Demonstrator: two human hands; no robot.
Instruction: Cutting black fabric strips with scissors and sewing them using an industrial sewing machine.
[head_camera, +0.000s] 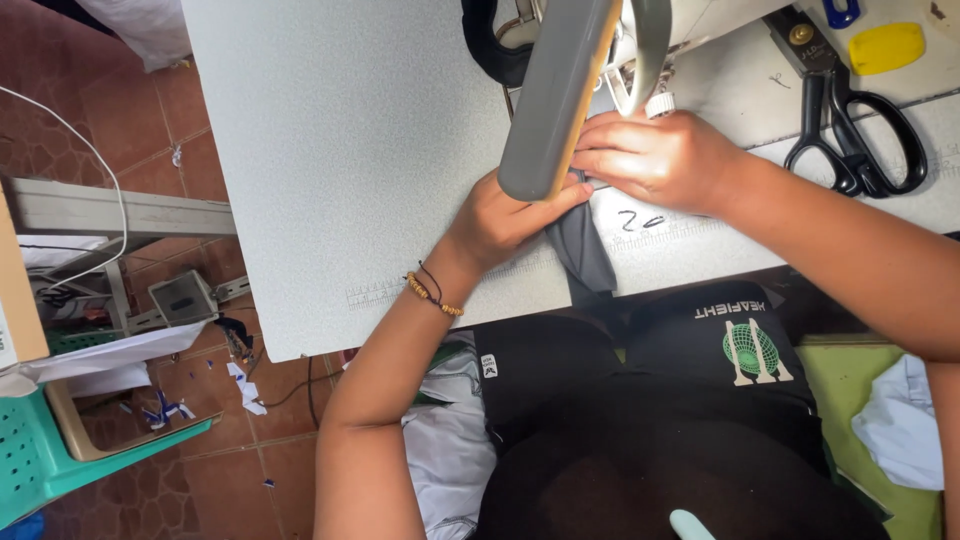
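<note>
a strip of grey fabric is laid on the pale surface, just in front of the sewing machine. its long axis runs from under the machine toward the near edge of the surface, where the free end hangs over toward the lap.

left hand: set at the near-left side of the fabric, fingers curled and pinched together on its left edge, thumb reaching beneath the machine's grey arm. a beaded bracelet is worn at the wrist.

right hand: laid flat on the far-right part of the fabric, close against the machine's needle area, fingers together and pressed down. whether anything is pinched under it cannot be told; the fingertips are hidden by the machine arm.

the 2 hands lie nearly touching, with the fabric between them; the right is nearer the machine's needle area.

black scissors rest on the surface well to the right of the machine, untouched.
</note>
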